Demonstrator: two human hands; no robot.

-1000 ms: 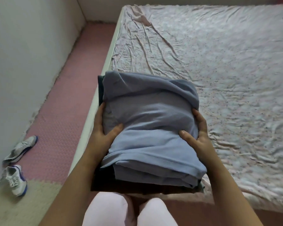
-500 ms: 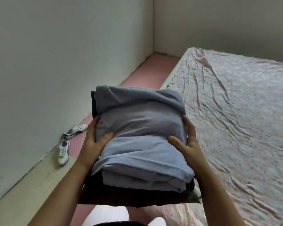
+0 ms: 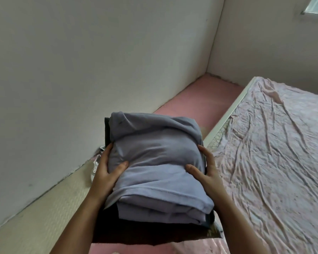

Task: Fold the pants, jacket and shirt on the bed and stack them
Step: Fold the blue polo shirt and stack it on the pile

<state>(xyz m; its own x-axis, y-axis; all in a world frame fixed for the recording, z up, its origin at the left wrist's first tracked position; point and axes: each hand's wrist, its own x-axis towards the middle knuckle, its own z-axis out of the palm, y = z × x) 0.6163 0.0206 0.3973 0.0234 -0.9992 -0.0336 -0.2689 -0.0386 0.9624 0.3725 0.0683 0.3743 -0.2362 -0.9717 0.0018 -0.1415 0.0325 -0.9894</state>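
I find left hand [image 3: 106, 173] and right hand [image 3: 208, 173] clasping the finished stack [image 3: 154, 154], seemingly lifted; next: level set-down on bed [image 3: 283, 162], rightward.

The folded stack [image 3: 154, 162], gripped at its sides by the left hand [image 3: 105, 173] and the right hand [image 3: 207, 173], fills the middle and blocks any straight reach forward. To the left the white wall [image 3: 81, 70] stands near, leaving a narrow lane of pink floor [image 3: 196, 105] between it and the bed's white edge [image 3: 233, 107]. A white shoe [image 3: 95, 167] lies by the wall, partly hidden behind the left hand. To the right the wrinkled bed sheet [image 3: 273, 153] spreads wide, with room to pass above it.
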